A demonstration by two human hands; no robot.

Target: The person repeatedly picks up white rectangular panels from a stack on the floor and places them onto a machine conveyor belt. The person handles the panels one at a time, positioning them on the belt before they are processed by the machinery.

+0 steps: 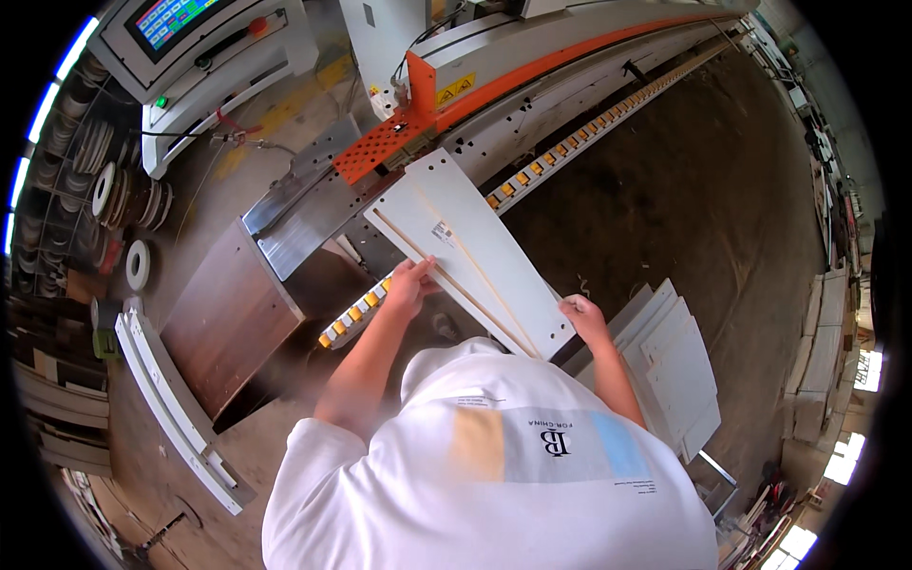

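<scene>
**Both hands on a white panel at the machine infeed**

Head view: the white panel [470, 252] lies on the machine surface [304, 233], reaching toward the orange guard [385, 142]. Left hand [410, 285] presses flat on its left edge; right hand [581, 318] grips its near corner. A stack of white panels [679, 370] sits right.

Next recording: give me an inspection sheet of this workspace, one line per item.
Surface: metal infeed table of a long machine with an orange guard and a yellow-tabbed conveyor track.
Job's things: white panel with drilled holes, lying angled on the infeed.
Clutter: stack of white panels at the right; white strips at the left; brown board.
Hands: left hand on the panel's left edge; right hand at its near right corner.
Cables: thin cable near the control panel.
Surroundings: rolls of edge tape on racks; dusty floor.
</scene>
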